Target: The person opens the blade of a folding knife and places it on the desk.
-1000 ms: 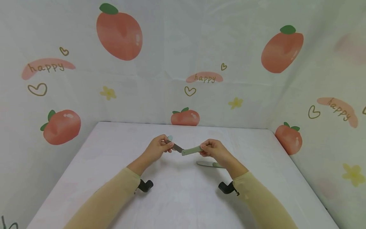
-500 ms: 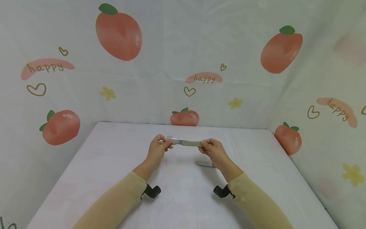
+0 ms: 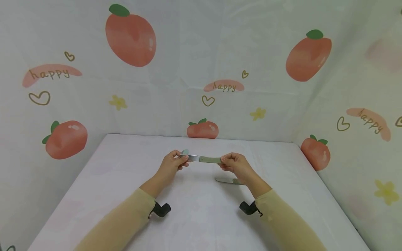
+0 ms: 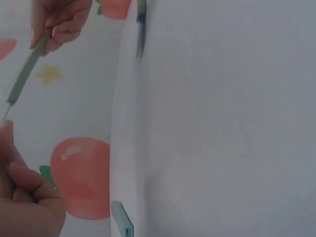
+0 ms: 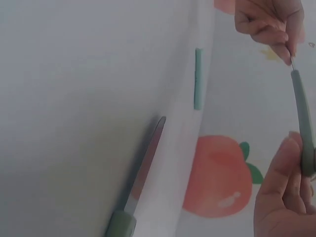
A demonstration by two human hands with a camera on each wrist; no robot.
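Observation:
A folding knife with a green handle [image 3: 210, 160] is held level above the table, its blade [image 3: 194, 158] standing in line with the handle. My left hand [image 3: 169, 167] pinches the blade between thumb and fingers, so the tip is mostly covered. At the other end, my right hand [image 3: 238, 166] grips the handle's end. In the right wrist view the green handle [image 5: 302, 116] runs up from the right fingers toward the left ones. Below lies a second knife [image 3: 224, 180] with a green handle, partly hidden by the right hand in the head view.
A pale teal object [image 3: 185, 152] lies on the table behind the left hand; in the right wrist view it is a narrow teal strip [image 5: 198, 79]. The white-covered table [image 3: 188, 223] meets a printed cloth backdrop [image 3: 176, 69] at the back and sides.
A second ago blade and handle stood at an angle to each other; both hands have brought them into line. Since half a second ago the knife has dropped slightly.

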